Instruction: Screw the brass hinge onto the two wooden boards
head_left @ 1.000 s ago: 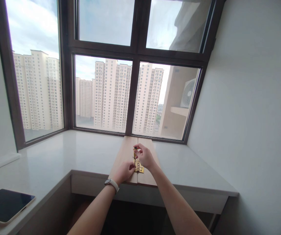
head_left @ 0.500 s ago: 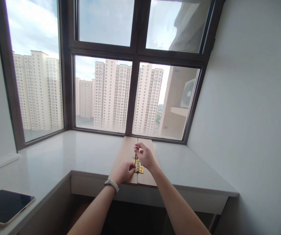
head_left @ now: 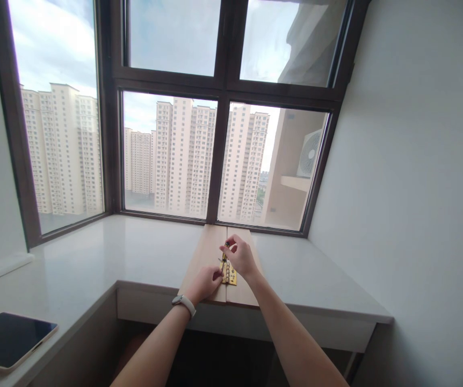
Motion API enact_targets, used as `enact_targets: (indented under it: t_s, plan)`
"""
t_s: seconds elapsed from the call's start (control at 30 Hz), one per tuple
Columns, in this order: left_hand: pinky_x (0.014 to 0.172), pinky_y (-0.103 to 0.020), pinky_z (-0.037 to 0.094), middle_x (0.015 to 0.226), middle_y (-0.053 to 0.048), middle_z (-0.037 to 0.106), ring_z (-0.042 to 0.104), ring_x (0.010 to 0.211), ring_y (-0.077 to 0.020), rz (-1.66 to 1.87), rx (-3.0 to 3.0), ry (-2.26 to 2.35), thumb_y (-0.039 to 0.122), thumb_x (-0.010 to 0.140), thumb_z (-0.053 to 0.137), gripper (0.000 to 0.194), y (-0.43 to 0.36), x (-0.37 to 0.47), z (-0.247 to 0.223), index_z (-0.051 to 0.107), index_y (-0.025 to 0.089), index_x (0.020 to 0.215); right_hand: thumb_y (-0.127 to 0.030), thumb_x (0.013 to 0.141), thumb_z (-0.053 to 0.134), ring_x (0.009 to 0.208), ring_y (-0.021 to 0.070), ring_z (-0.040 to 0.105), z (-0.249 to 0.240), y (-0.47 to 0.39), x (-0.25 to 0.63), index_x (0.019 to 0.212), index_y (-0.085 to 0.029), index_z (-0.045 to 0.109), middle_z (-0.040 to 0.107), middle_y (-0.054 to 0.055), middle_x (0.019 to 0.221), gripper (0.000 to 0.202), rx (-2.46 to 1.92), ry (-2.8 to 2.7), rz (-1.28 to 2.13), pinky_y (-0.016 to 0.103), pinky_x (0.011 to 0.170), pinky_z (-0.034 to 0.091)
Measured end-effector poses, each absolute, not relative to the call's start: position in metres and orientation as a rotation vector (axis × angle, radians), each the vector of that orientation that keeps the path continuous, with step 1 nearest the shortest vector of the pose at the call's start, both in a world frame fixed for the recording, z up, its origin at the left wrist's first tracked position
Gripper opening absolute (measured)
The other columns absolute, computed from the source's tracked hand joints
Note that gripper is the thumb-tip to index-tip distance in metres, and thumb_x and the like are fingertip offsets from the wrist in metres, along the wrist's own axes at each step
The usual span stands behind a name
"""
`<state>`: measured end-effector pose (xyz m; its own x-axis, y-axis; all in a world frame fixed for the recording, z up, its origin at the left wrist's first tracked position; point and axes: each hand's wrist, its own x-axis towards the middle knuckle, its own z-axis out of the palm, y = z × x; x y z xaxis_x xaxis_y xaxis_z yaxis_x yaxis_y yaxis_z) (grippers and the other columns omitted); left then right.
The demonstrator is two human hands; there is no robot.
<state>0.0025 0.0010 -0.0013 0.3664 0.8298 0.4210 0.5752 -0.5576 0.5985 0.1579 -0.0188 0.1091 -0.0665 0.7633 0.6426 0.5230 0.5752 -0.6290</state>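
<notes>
A gold-coloured hinge (head_left: 232, 277) lies across the seam between two light wooden boards (head_left: 202, 248). My right hand (head_left: 241, 258) has its fingers closed round the handle of a small yellow-and-black screwdriver (head_left: 224, 255), held fairly upright over the hinge. The thin shaft points down to the hinge's left leaf. There, my left hand (head_left: 206, 282) rests on the left board with thumb and fingers pinched near the screwdriver's tip. What lies in that pinch is too small to make out. A watch with a pale strap (head_left: 185, 304) is on the left wrist.
The boards lie on a white windowsill counter (head_left: 151, 250), reaching from its front edge to the window frame (head_left: 211, 212). A dark-screened tablet (head_left: 12, 338) lies at the lower left. A white wall (head_left: 412, 161) bounds the right side.
The fingers of my right hand have gone from loosely spread at the screwdriver's top to closer round its handle, turning slightly. My left hand and the hinge stay put.
</notes>
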Motion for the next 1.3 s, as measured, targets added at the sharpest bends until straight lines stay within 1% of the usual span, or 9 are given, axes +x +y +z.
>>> enact_targets:
  t_s: [0.1,0.2,0.27,0.43,0.67,0.8,0.93,1.1,1.3]
  plan:
    - [0.064,-0.028,0.034,0.078,-0.006,0.067,0.056,0.071,-0.0171,1.014,2.283,1.231,0.023,0.086,0.057,0.013,0.0012,0.0024,-0.0015,0.067,0.016,0.081,-0.045,0.083,0.068,0.058,0.0144,0.063,0.1076,-0.0204,0.1572,0.093,-0.022,0.060,0.069,0.003,0.088,0.026,-1.042,-1.750,0.373,0.027,0.056,0.049]
    - [0.063,-0.027,0.033,0.077,-0.005,0.067,0.056,0.070,-0.0167,1.018,2.298,1.209,0.023,0.087,0.057,0.014,0.0016,0.0022,-0.0014,0.066,0.016,0.079,-0.044,0.089,0.060,0.055,0.0125,0.064,0.1058,-0.0219,0.1567,0.105,-0.023,0.061,0.069,0.005,0.102,0.027,-0.996,-1.788,0.536,0.027,0.055,0.051]
    - [0.063,-0.027,0.032,0.077,-0.005,0.067,0.056,0.069,-0.0166,1.016,2.305,1.206,0.023,0.087,0.057,0.014,0.0020,0.0020,-0.0013,0.065,0.016,0.078,-0.043,0.091,0.055,0.056,0.0124,0.066,0.1050,-0.0220,0.1568,0.109,-0.023,0.061,0.068,0.006,0.106,0.028,-0.970,-1.798,0.602,0.027,0.055,0.052]
    - [0.063,-0.027,0.033,0.078,-0.005,0.067,0.056,0.070,-0.0169,1.022,2.305,1.217,0.024,0.088,0.057,0.014,0.0017,0.0015,-0.0015,0.067,0.016,0.082,-0.041,0.090,0.056,0.055,0.0129,0.066,0.1045,-0.0193,0.1587,0.105,-0.022,0.061,0.069,0.005,0.099,0.025,-0.990,-1.773,0.538,0.027,0.055,0.052]
    - [0.064,-0.027,0.035,0.078,-0.005,0.068,0.057,0.070,-0.0164,1.036,2.283,1.192,0.022,0.087,0.056,0.014,-0.0011,0.0019,0.0007,0.066,0.016,0.081,-0.044,0.084,0.067,0.058,0.0151,0.062,0.1040,-0.0188,0.1590,0.086,-0.023,0.055,0.067,0.001,0.078,0.024,-1.080,-1.712,0.307,0.027,0.055,0.046]
    - [0.064,-0.027,0.036,0.078,-0.005,0.069,0.058,0.071,-0.0168,1.037,2.271,1.186,0.023,0.086,0.056,0.014,-0.0008,0.0016,0.0004,0.066,0.016,0.081,-0.042,0.084,0.067,0.057,0.0135,0.061,0.1040,-0.0199,0.1574,0.094,-0.023,0.060,0.069,0.002,0.088,0.023,-1.041,-1.755,0.347,0.027,0.058,0.048]
    - [0.064,-0.027,0.036,0.078,-0.005,0.069,0.058,0.071,-0.0171,1.047,2.274,1.194,0.023,0.087,0.056,0.014,0.0001,0.0024,-0.0009,0.066,0.016,0.080,-0.040,0.090,0.058,0.055,0.0127,0.063,0.1023,-0.0195,0.1572,0.104,-0.024,0.064,0.070,0.004,0.098,0.023,-0.995,-1.784,0.439,0.028,0.060,0.050]
    - [0.063,-0.027,0.034,0.078,-0.006,0.068,0.057,0.071,-0.0172,1.018,2.300,1.214,0.023,0.087,0.056,0.015,-0.0001,0.0033,-0.0004,0.067,0.015,0.081,-0.041,0.091,0.055,0.055,0.0142,0.064,0.1012,-0.0211,0.1582,0.103,-0.022,0.062,0.070,0.004,0.093,0.023,-1.010,-1.748,0.443,0.028,0.056,0.049]
    - [0.063,-0.027,0.035,0.079,-0.006,0.069,0.057,0.071,-0.0174,1.033,2.287,1.216,0.023,0.087,0.056,0.014,-0.0007,0.0033,0.0010,0.067,0.016,0.081,-0.043,0.083,0.068,0.057,0.0157,0.060,0.1025,-0.0191,0.1565,0.086,-0.023,0.058,0.068,0.002,0.077,0.023,-1.087,-1.712,0.278,0.027,0.055,0.045]
